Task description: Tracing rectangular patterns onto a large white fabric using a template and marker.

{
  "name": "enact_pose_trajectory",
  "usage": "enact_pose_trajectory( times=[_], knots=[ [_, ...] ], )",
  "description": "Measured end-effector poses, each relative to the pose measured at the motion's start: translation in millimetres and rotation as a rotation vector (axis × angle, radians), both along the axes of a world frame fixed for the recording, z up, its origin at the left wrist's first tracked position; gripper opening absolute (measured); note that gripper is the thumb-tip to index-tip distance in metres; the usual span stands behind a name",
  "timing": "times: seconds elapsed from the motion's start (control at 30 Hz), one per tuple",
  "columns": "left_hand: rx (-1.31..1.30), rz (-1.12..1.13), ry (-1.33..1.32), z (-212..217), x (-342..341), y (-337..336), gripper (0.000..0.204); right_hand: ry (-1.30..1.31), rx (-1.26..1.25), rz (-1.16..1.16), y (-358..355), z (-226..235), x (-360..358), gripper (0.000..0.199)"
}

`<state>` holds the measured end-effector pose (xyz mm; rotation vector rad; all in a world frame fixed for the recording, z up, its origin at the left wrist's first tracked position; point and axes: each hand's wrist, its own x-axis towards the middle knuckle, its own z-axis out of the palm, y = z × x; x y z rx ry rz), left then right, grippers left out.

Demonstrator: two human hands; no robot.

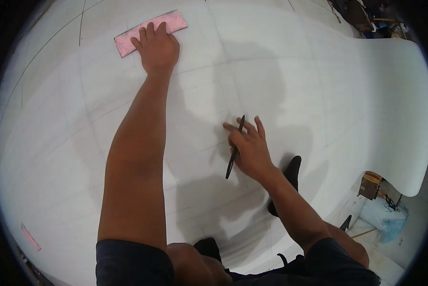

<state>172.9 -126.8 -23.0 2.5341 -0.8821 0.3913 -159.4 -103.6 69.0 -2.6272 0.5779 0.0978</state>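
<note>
From the head view, the left hand [157,47] is lying flat with fingers spread, pressing down a pink block [149,32] on the white sheet [319,86]. Nearer the body than the block, the right hand [249,150] is pinching a dark pen [235,148] against the sheet's faint grid lines; steady pressure on the block should be keeping it from sliding.

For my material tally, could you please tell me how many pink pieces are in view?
2: a pink rectangular piece under the left hand at the top, and a small pink strip at lower left. Others may lie out of view.
</note>
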Motion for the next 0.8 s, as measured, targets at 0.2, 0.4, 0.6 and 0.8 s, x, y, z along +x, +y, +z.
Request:
enact_pose_trajectory(
  times=[0.2, 0.4, 0.6, 0.8],
  knots=[
    [-0.061, -0.011, -0.069, -8, 4, 0, 0.036, 0.142, 0.008, -0.069, 6, 9, -3, 0.036],
    [-0.09, -0.028, -0.098, -23, 20, 3, 0.041, 0.125, 0.087, -0.064, 13, 28, -15, 0.048],
    [-0.042, -0.183, -0.02, -25, 36, -5, 0.044, 0.2, 0.023, -0.066, 51, 5, -78, 0.024],
    [0.024, -0.413, 0.351, -13, 83, 46, 0.047, 0.098, 0.115, -0.032, 52, 0, -68, 0.041]
  ],
)
